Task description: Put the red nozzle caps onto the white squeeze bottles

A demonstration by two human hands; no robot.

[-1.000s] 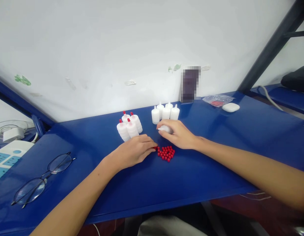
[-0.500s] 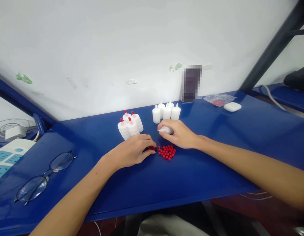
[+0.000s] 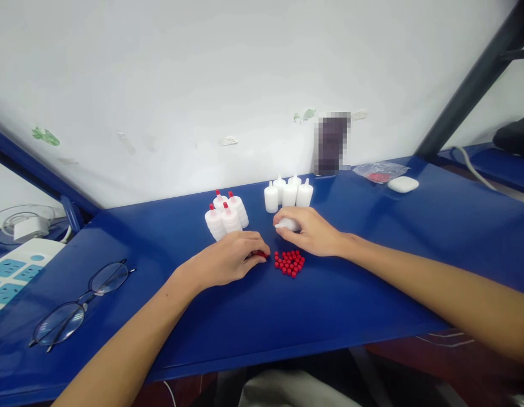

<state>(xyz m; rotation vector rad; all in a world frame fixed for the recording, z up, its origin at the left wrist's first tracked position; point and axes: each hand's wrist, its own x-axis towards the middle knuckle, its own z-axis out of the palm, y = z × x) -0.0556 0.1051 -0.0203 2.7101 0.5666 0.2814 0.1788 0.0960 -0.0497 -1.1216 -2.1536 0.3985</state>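
Observation:
My right hand (image 3: 315, 230) is wrapped round a small white squeeze bottle (image 3: 289, 225), which lies tilted with its bare nozzle pointing left. The fingers of my left hand (image 3: 232, 257) close on a red cap (image 3: 262, 254) low at the tabletop; the fingertips partly hide it. Just right of them lies a loose cluster of small red caps (image 3: 290, 263). Behind my left hand stand several ribbed white bottles (image 3: 230, 217) with red caps on their nozzles. Several uncapped white bottles (image 3: 289, 195) stand upright beyond my right hand.
Folded-out eyeglasses (image 3: 81, 302) lie on the blue table (image 3: 245, 333) at left, beside a power strip (image 3: 16, 274). At the back right are a clear plastic bag (image 3: 380, 171) with red pieces in it and a white rounded object (image 3: 403, 184). A wall (image 3: 181, 96) closes off the back.
My left fingers have closed in on the red caps, so less red shows between them. My right hand keeps the bottle in the same place. The view has shifted slightly.

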